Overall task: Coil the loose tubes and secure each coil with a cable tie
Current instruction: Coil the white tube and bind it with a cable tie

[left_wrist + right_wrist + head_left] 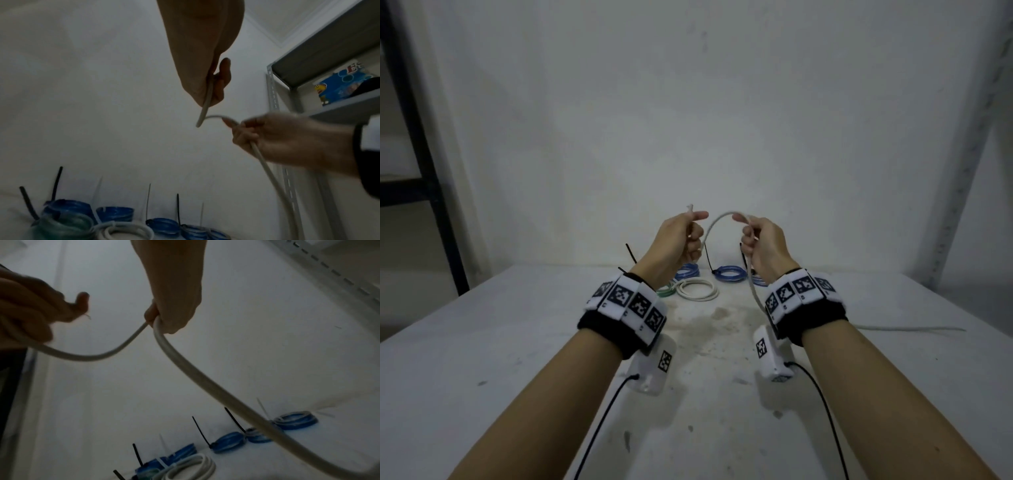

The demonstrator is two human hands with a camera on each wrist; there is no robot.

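- Both hands are up off the surface, working one pale grey tube. The left hand has its fingers curled round the tube close to the free end, which pokes up past the thumb at about 11 o'clock. The right hand is clamped round it further along.
- Between the two the tube makes a smooth arch. From the right hand it drops toward 6 o'clock, then trails across the surface out to 3 o'clock.
- Handling guess: light, and springy rather than floppy. That arch holds a round shape with no kink, so it'll probably want to unwind the second you slacken off. Looks smooth too, so it could slide through a loose grip.
- Where I'd hold: keep the left hand as the anchor near the end, feed each new loop into it with the right, then pinch all the turns together at one spot where the tie goes.
- Finished ones sit at the back, around 12 o'clock: blue coils, a white coil and a greenish coil, with black cable tie tails sticking up.
- Risk: the long tail can drag and twist, so the loops may come out uneven.
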